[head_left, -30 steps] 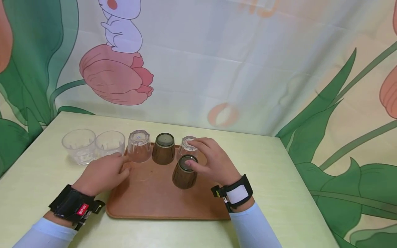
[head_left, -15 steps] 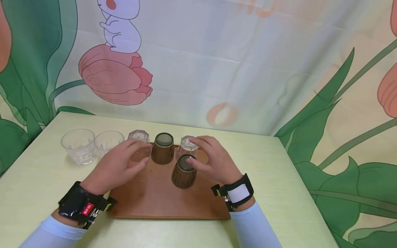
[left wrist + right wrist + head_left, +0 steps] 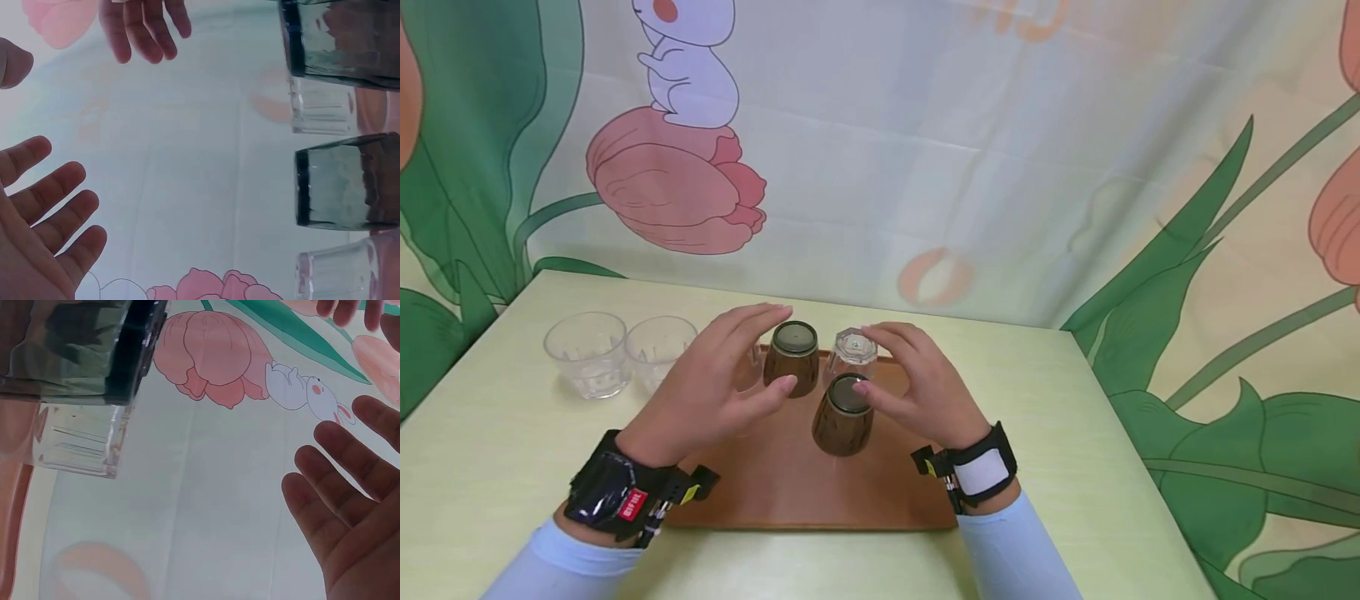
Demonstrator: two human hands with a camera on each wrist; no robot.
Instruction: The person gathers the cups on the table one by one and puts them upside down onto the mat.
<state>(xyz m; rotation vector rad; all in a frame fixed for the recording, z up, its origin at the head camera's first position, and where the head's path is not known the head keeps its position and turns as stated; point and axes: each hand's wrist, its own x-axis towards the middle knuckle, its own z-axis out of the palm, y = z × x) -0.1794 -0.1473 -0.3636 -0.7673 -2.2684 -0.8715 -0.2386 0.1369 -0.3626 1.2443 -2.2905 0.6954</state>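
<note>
Over the left of the brown tray (image 3: 805,496), my left hand (image 3: 703,392) is raised with fingers and thumb spread, holding nothing. In the head view its fingertips come near a dark smoky tumbler (image 3: 801,358) standing upside down. My right hand (image 3: 928,387) hovers in a similar spread pose, and its thumb overlaps the front dark tumbler (image 3: 841,427), also upside down. Just behind that one is an inverted clear tumbler (image 3: 852,348). Another clear tumbler (image 3: 340,272) is mostly covered by my left hand in the head view. Both wrist views show the fingers apart from the glasses.
Two clear glasses stand upright at the back left of the pale table (image 3: 1075,467): an outer glass (image 3: 586,358) and an inner glass (image 3: 651,346) beside it. A printed curtain (image 3: 865,167) hangs behind the table's back edge.
My left hand has moved right and up, away from the tray's left side toward the back dark tumbler, its fingers spreading. My right hand has barely moved; the glasses keep their places.
</note>
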